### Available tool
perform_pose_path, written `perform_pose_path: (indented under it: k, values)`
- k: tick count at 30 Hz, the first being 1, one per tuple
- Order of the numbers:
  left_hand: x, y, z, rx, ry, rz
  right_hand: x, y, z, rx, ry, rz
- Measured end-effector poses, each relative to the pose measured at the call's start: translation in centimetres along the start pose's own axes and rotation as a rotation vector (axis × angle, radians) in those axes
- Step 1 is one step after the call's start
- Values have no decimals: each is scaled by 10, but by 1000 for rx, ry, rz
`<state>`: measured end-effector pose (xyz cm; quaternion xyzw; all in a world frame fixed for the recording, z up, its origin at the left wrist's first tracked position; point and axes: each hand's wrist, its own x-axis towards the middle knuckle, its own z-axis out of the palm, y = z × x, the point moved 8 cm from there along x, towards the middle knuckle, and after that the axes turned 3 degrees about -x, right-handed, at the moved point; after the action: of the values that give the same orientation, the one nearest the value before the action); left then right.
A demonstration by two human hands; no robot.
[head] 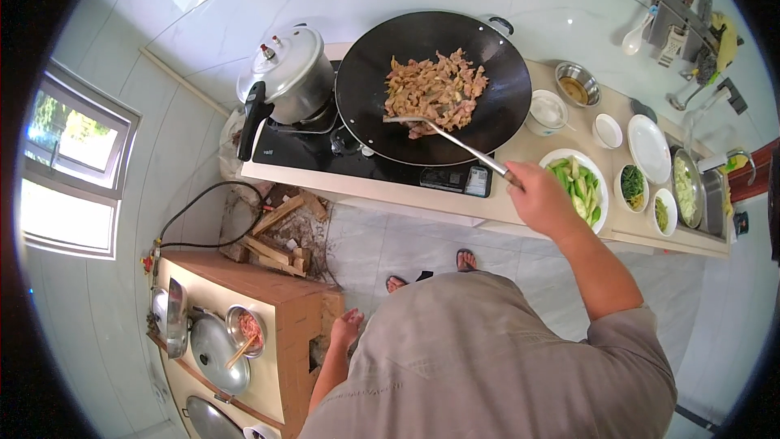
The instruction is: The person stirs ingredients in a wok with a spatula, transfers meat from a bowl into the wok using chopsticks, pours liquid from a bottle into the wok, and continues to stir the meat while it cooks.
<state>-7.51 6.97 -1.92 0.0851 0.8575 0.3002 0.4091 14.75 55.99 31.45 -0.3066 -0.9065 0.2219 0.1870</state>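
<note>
My right hand (541, 198) is closed around the handle of a metal cooking spatula (457, 141). The spatula's blade rests at the lower left edge of the sliced meat (436, 88), which lies in a large black wok (359, 91) on the black gas stove (292, 154). Beside my right hand is a white plate of sliced green vegetable (603, 210). My left hand (347, 326) hangs low near the brick stove's corner, holding nothing, its fingers partly spread.
A pressure cooker (298, 82) stands left of the wok. Along the right counter (640, 238) are bowls, plates and a sink (713, 201). Firewood (277, 216) lies on the floor. The brick stove (292, 317) at lower left bears lids and a bowl of raw meat (248, 326).
</note>
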Motion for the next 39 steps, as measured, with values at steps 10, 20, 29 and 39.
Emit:
perform_pose_path:
  k: [10,20,29,39]
  values:
    - [-7,18,-3,70,2,-39,25,48,-20,-210,141,129]
    - [11,-5,11,99,-25,40,30,-49,2,-641,-9,-309]
    - [33,-45,20,-156,-17,-52,55,-72,10,-748,-241,-420]
    - [42,-60,30,-339,-22,-112,95,-64,-13,-986,-326,-464]
